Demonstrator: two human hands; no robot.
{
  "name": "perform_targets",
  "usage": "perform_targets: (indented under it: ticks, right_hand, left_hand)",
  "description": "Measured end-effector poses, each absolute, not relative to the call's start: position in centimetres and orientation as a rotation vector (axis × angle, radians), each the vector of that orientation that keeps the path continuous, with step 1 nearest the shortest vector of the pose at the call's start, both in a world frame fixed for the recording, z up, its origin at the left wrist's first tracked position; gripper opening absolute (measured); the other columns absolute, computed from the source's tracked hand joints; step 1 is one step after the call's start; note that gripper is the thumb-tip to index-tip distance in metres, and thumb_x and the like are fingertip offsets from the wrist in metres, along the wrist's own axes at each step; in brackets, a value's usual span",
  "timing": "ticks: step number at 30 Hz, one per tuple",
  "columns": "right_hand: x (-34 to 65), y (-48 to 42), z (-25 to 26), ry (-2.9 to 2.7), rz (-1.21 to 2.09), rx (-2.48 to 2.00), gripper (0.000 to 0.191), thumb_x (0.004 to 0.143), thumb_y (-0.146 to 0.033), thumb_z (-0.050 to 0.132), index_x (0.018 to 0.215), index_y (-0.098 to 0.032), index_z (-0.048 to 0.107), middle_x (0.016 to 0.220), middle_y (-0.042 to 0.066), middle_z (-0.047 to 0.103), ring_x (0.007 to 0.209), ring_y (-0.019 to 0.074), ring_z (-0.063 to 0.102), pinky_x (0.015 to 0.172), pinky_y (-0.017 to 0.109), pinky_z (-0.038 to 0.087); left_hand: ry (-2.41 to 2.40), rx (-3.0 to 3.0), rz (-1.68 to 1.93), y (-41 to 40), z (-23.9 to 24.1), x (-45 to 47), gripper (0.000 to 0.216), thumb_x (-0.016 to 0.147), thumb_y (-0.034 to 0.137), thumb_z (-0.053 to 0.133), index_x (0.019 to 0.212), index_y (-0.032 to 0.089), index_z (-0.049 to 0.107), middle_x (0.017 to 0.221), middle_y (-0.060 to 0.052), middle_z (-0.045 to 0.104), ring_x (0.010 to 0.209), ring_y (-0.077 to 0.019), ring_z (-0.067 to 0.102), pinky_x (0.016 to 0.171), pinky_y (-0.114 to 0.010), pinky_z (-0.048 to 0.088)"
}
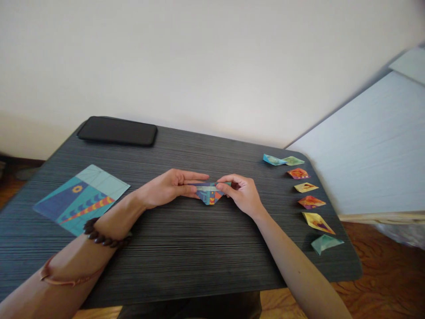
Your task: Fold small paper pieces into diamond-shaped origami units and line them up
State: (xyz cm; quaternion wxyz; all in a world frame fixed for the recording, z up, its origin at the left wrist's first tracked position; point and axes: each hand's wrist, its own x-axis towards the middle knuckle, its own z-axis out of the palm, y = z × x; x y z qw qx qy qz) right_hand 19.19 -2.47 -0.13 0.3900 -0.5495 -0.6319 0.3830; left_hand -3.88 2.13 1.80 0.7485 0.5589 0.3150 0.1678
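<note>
folded paper (210, 193) mid-table (186, 257), long axis left-right, tip pointing toward the person; left hand (169, 187) flat, fingers pressing its left end, right hand (242, 191) pinching right end

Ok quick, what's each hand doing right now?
Left hand: fingers straight, holding the left end of the folded paper.
Right hand: closed, pinching the right end of it.
</note>
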Motion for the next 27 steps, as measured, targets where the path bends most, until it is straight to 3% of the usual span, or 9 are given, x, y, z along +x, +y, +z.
perform_targets:
  ticks: [3, 6, 10, 13, 18, 27]
  right_hand:
    - [19.2, -2.6, -0.2, -1.604, 0.955, -1.398, 0.024, 0.074, -0.044, 0.069, 0.083, -0.022, 0.071, 0.064, -0.002, 0.065, 0.047, 0.0091, 0.049, 0.046, 0.023, 0.037]
    - [19.0, -2.9, -0.3, -1.637, 0.809, -1.402, 0.020, 0.076, -0.042, 0.068, 0.083, -0.024, 0.070, 0.067, -0.002, 0.067, 0.047, 0.0093, 0.048, 0.048, 0.024, 0.038]
    - [18.9, -3.2, -0.1, -1.761, 0.587, -1.362, 0.016, 0.077, -0.040, 0.068, 0.082, -0.025, 0.068, 0.076, -0.001, 0.069, 0.056, 0.0114, 0.055, 0.055, 0.026, 0.043]
    - [19.2, -3.1, 0.2, -1.892, 0.501, -1.267, 0.013, 0.080, -0.037, 0.066, 0.087, -0.025, 0.067, 0.083, 0.000, 0.069, 0.065, 0.0130, 0.061, 0.062, 0.027, 0.048]
    - [19.9, -2.8, 0.3, -2.077, 0.286, -1.184, 0.013, 0.089, -0.026, 0.053, 0.092, -0.024, 0.066, 0.094, 0.003, 0.067, 0.086, 0.0145, 0.063, 0.080, 0.029, 0.051]
    - [20.1, -2.7, -0.1, -2.303, 0.022, -1.150, 0.017, 0.091, -0.020, 0.051, 0.095, -0.022, 0.067, 0.091, 0.004, 0.067, 0.083, 0.0166, 0.056, 0.076, 0.032, 0.049]
  left_hand:
    - [0.635, 1.207, 0.346, 2.1, 1.8, -4.1, 0.057, 0.078, 0.024, 0.065, 0.132, 0.020, 0.047, 0.125, -0.010, 0.060, 0.108, -0.0211, 0.061, 0.089, -0.034, 0.051]
    - [0.668, 1.257, 0.350, 2.2, 1.6, -4.1, 0.061, 0.079, 0.027, 0.064, 0.135, 0.023, 0.041, 0.117, -0.009, 0.066, 0.098, -0.0204, 0.066, 0.081, -0.034, 0.053]
    - [0.897, 1.540, 0.550, 2.2, 1.4, -3.7, 0.035, 0.081, 0.036, 0.062, 0.111, 0.017, 0.062, 0.096, -0.006, 0.073, 0.086, -0.0191, 0.068, 0.080, -0.030, 0.052]
    - [1.013, 1.863, 0.718, 2.2, 1.3, -3.7, 0.026, 0.083, 0.038, 0.059, 0.098, 0.019, 0.069, 0.096, -0.003, 0.073, 0.089, -0.0188, 0.067, 0.085, -0.029, 0.050]
    - [0.835, 2.346, 0.851, 2.4, 0.8, -4.2, 0.024, 0.090, 0.029, 0.048, 0.097, 0.020, 0.070, 0.101, -0.004, 0.070, 0.094, -0.0164, 0.064, 0.089, -0.028, 0.049]
    - [0.662, 2.737, 0.715, 2.9, 0.4, -4.5, 0.026, 0.092, 0.018, 0.043, 0.102, 0.019, 0.067, 0.102, -0.007, 0.063, 0.095, -0.0172, 0.058, 0.087, -0.032, 0.048]
